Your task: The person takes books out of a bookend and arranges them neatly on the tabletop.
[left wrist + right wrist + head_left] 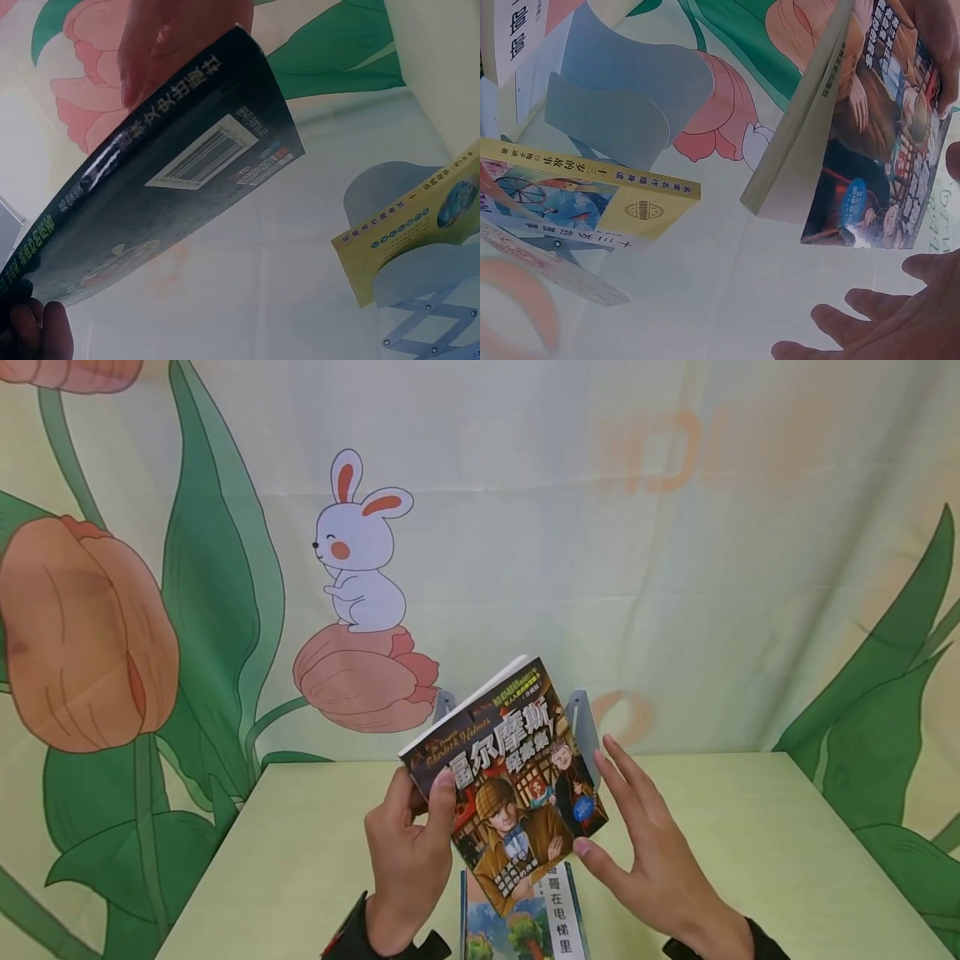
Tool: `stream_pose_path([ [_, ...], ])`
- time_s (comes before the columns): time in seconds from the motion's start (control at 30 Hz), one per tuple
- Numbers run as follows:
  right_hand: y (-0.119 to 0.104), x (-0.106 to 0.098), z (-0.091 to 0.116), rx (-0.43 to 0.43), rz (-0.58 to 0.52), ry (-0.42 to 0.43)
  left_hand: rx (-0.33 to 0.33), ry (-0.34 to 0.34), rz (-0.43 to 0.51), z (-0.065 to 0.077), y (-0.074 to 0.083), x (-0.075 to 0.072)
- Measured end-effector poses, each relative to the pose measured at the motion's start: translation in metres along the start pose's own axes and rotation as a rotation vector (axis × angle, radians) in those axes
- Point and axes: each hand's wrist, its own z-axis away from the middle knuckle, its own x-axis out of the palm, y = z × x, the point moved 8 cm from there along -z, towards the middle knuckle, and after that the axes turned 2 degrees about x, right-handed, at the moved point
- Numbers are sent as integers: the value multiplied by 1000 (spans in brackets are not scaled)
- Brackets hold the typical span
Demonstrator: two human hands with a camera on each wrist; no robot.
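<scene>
My left hand [412, 852] grips a dark paperback book [517, 793] by its spine edge, the thumb lying on the front cover. The cover carries large white characters and a figure in a brown hat and coat. Tilted, the book is held up above the table. Its back cover with a barcode [202, 154] faces the left wrist camera. Beside the lower right corner is my right hand [660, 860], fingers spread. In the right wrist view these fingers [877, 304] stand apart from the book.
Below the held book, another book [525, 935] with painted trees shows partly. Behind it stands a grey folding book rack [583, 727], mostly hidden. In the left wrist view, a yellow book [405, 232] stands within the rack. A printed curtain [525, 543] hangs behind the table [720, 827].
</scene>
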Motion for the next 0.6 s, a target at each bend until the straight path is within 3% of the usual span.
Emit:
stream_pose_path([
  [0.13, 0, 1, 0, -2, -5, -4, -20, -12, -5, 3, 2, -1],
  [0.4, 1, 3, 0, -19, -27, -1, -131, -44, 19, 9, -2, 0],
  [0.6, 2, 6, 0, -33, -39, -4, -122, -42, 25, 13, -2, 0],
])
